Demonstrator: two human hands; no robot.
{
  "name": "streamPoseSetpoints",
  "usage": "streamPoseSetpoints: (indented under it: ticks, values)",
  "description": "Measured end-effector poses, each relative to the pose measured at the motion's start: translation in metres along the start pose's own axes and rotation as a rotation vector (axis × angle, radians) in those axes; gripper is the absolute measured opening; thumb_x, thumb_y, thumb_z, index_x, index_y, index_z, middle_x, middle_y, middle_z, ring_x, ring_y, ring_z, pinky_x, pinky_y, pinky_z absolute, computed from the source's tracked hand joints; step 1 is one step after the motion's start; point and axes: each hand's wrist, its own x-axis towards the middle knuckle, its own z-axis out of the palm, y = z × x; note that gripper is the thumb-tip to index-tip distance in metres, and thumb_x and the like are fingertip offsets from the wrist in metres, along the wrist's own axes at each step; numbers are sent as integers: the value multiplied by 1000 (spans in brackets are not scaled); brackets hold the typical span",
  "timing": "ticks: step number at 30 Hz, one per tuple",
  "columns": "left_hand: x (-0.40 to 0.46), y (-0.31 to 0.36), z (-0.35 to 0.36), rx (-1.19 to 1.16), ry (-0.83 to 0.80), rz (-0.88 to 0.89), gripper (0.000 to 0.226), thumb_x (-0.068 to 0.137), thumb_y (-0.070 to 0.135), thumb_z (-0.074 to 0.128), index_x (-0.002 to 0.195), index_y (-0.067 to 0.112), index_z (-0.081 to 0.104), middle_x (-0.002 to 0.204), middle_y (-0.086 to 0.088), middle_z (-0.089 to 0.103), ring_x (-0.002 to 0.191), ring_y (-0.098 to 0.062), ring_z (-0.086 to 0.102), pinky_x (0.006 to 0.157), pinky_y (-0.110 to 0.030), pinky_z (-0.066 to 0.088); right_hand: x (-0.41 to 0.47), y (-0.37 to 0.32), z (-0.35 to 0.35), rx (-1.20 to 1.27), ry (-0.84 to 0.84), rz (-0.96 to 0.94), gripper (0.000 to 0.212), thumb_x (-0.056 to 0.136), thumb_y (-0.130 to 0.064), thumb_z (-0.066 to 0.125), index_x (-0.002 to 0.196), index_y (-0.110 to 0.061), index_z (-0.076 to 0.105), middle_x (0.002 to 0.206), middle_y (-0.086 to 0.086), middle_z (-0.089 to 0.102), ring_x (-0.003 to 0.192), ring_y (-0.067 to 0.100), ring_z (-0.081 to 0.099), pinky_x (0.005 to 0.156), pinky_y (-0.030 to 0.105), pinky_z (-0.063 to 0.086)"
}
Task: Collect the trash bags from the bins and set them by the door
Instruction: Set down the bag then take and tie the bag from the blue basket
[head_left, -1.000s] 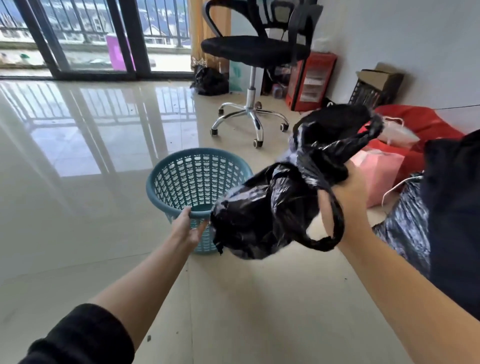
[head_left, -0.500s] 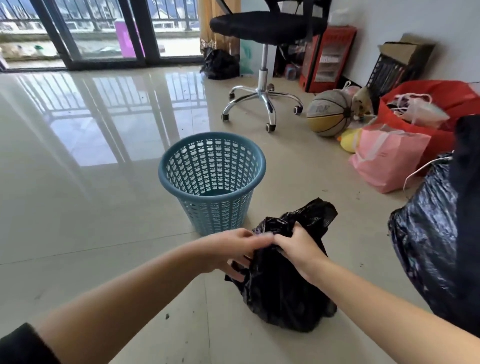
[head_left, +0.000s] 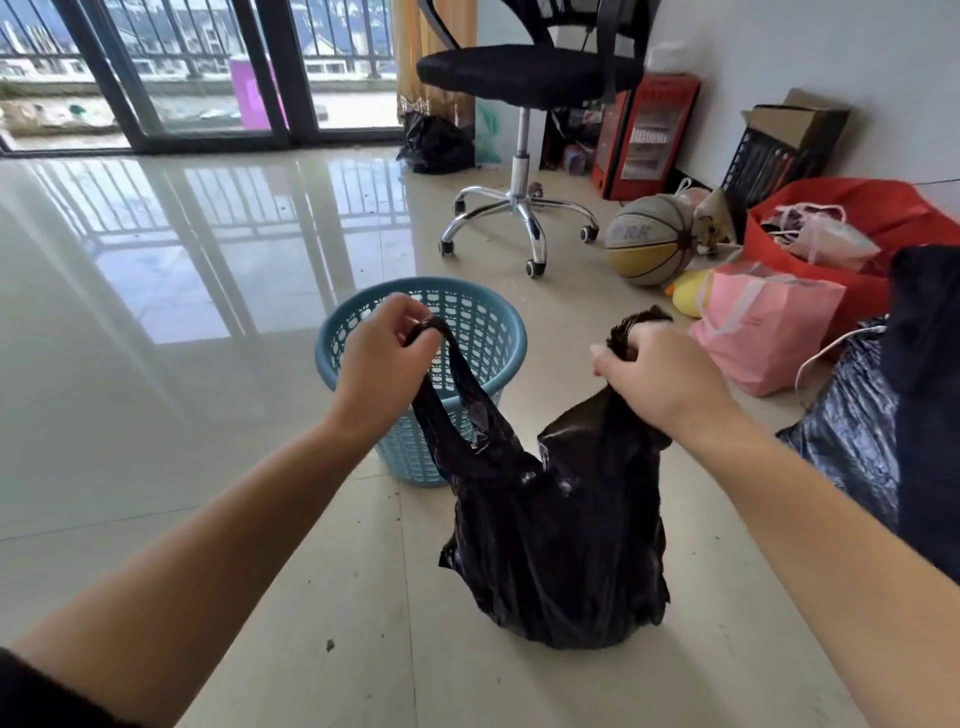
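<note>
A black trash bag (head_left: 563, 540) stands on the tiled floor just in front of a blue perforated bin (head_left: 483, 322). My left hand (head_left: 382, 358) grips the bag's left handle, stretched up and to the left. My right hand (head_left: 662, 371) grips the right handle, pulled up and to the right. The two handles are spread apart, so the bag's mouth sags between them. The bin shows no liner inside. Another full black bag (head_left: 436, 145) lies by the curtain near the glass sliding door (head_left: 202, 78).
An office chair (head_left: 524, 104) on casters stands behind the bin. Along the right wall sit a basketball (head_left: 649, 239), a pink bag (head_left: 763, 327), a red bag (head_left: 883, 228), a red heater (head_left: 644, 135) and a large dark plastic sack (head_left: 852, 421).
The bag was held in the air by my right hand, then set on the floor. Both hands met at its top and have now pulled its handles apart.
</note>
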Motion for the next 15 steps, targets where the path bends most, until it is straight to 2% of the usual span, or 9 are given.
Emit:
streamPoseSetpoints:
  ticks: [2, 4, 6, 8, 9, 10, 12, 13, 15]
  values:
    - [4, 9, -5, 90, 56, 44, 9, 84, 9, 60, 88, 14, 54, 67, 5, 50, 60, -11, 45, 57, -20, 38, 5, -2, -18, -144, 47, -37, 29, 87, -39, 56, 77, -12, 61, 96, 15, 58, 94, 34, 55, 75, 36, 44]
    - [5, 17, -9, 112, 73, 70, 10, 83, 11, 61, 87, 15, 52, 69, 7, 50, 64, -11, 47, 61, -23, 40, 6, -5, -33, -99, 113, -92, 23, 85, -39, 60, 88, -17, 69, 110, 12, 54, 111, 31, 48, 93, 39, 42]
    - [5, 29, -11, 98, 63, 65, 11, 83, 14, 61, 88, 17, 52, 75, 10, 52, 70, -10, 50, 65, -25, 43, 2, -14, -44, 362, 127, -141, 15, 85, -32, 63, 81, -20, 70, 118, 2, 55, 117, 19, 49, 102, 36, 37]
    - [3, 42, -10, 74, 6, 84, 11, 83, 16, 62, 88, 17, 52, 79, 10, 56, 76, -13, 55, 68, -27, 46, -10, -26, -47, 988, -141, -162, 10, 86, -22, 62, 79, -19, 68, 107, 3, 65, 105, 13, 60, 94, 31, 44]
    - [1, 49, -9, 68, -52, 111, 11, 82, 16, 62, 87, 18, 52, 80, 9, 58, 76, -14, 57, 67, -25, 47, -14, -28, -43, 1146, -288, -174, 8, 85, -22, 61, 88, -19, 68, 101, 6, 70, 100, 13, 65, 88, 28, 49]
    - [-3, 56, -7, 85, -135, 152, 12, 81, 17, 63, 87, 19, 53, 80, 9, 60, 75, -14, 59, 66, -20, 47, -17, -29, -37, 1134, -415, -213, 17, 84, -26, 61, 100, -20, 65, 97, 6, 72, 98, 13, 68, 84, 25, 52]
    - [-9, 62, -1, 192, -330, 249, 18, 78, 18, 62, 94, 22, 54, 84, 8, 60, 79, -10, 59, 67, -14, 46, -23, -32, -20, 851, -619, -325, 28, 83, -32, 65, 109, -26, 59, 90, -2, 73, 91, 8, 68, 78, 16, 52]
    - [-11, 60, 3, 237, -409, 285, 23, 77, 19, 62, 98, 23, 55, 88, 7, 59, 82, -10, 57, 71, -16, 46, -24, -33, -8, 693, -663, -372, 23, 84, -36, 65, 104, -30, 58, 83, -9, 70, 82, 6, 67, 72, 13, 50]
    - [-12, 53, 8, 235, -472, 257, 24, 79, 18, 62, 101, 26, 57, 95, 5, 57, 88, -9, 54, 77, -19, 46, -28, -36, 7, 480, -607, -388, 15, 82, -52, 60, 90, -42, 53, 74, -15, 65, 69, 8, 63, 66, 16, 47]
